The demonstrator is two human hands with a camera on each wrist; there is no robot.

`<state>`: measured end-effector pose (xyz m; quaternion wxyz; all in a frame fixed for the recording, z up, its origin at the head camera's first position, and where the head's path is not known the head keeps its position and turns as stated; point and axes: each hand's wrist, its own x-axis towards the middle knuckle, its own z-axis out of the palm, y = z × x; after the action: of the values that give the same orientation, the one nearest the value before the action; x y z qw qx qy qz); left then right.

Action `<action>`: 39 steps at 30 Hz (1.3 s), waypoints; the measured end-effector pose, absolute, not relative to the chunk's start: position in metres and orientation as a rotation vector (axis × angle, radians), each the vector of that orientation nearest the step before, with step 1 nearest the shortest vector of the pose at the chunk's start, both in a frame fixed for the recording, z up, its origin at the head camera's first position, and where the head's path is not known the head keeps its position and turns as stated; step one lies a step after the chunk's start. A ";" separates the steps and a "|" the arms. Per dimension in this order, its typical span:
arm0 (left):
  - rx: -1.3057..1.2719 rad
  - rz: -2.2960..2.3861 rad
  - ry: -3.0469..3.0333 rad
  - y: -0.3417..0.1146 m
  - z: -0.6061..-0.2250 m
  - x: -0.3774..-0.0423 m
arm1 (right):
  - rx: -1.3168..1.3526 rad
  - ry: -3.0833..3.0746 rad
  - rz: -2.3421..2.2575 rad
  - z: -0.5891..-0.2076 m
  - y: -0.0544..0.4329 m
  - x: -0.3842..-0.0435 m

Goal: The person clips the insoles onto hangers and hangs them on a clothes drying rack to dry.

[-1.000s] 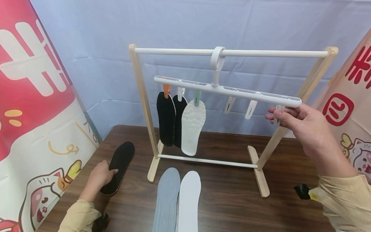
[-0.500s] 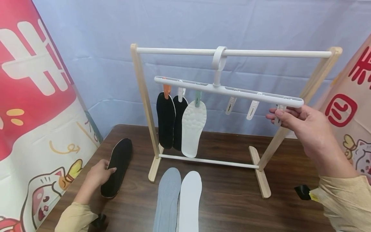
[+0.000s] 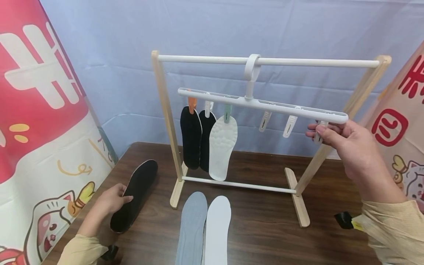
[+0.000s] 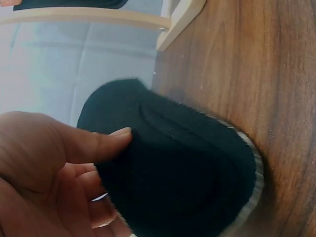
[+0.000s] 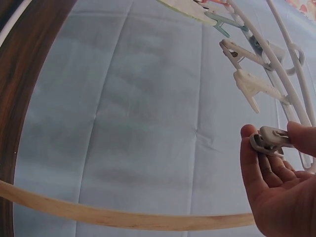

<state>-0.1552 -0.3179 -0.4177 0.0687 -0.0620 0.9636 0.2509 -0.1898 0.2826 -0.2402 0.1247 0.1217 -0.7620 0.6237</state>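
- Black insole [image 3: 140, 195] in the left hand [image 3: 114, 198], at left of scene, over left part of table, well left of rack; its far end angles right. Cannot tell if it touches the table.
- Left fingers clamped on that insole: thumb on upper face, other fingers behind its edge.
- Right hand [image 3: 351, 141] up at right end of hanger; thumb and fingers pinch the white end clip [image 5: 274, 134]. Cannot tell how far the clip's mouth is spread.
- White hanger [image 3: 250, 102] tilts, right end lower; its hook [image 3: 253, 68] loops around the white top rail [image 3: 308, 62].
- Left half of hanger, left to right: orange clip [image 3: 192, 105] on a black hanging insole [image 3: 191, 143], white clip [image 3: 208, 106] on a second black hanging insole [image 3: 204, 147], green clip [image 3: 227, 113] on a white textured insole [image 3: 222, 147].
- Right half: two more white clips [image 3: 290, 127] hang between hook and right hand.
- Near centre, lying on table: gray insole [image 3: 192, 228], plain white insole [image 3: 218, 228] just beside it on the right; near ends cut off by view.
- Rack [image 3: 169, 121]: light wood sides and feet, white rails, standing on brown wood-grain table [image 3: 258, 232].
- Pale blue cloth [image 3: 298, 29] behind; printed sheets at left [image 3: 39, 147] and right [image 3: 391, 125].
- Tan sleeves [image 3: 391, 224] on both arms.
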 end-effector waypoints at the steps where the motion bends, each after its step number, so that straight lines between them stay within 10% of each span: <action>1: -0.169 0.755 2.899 -0.317 -0.417 -0.155 | 0.354 -2.216 1.819 -0.241 0.283 -0.190; 39: 0.178 0.894 2.860 -0.271 -0.400 -0.148 | 0.477 -1.882 2.142 -0.247 0.272 -0.192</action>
<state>-0.1475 -0.2708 -0.3995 0.0700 0.0593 0.9504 0.2972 -0.1921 0.2715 -0.2469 0.1248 0.1637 -0.6459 0.7352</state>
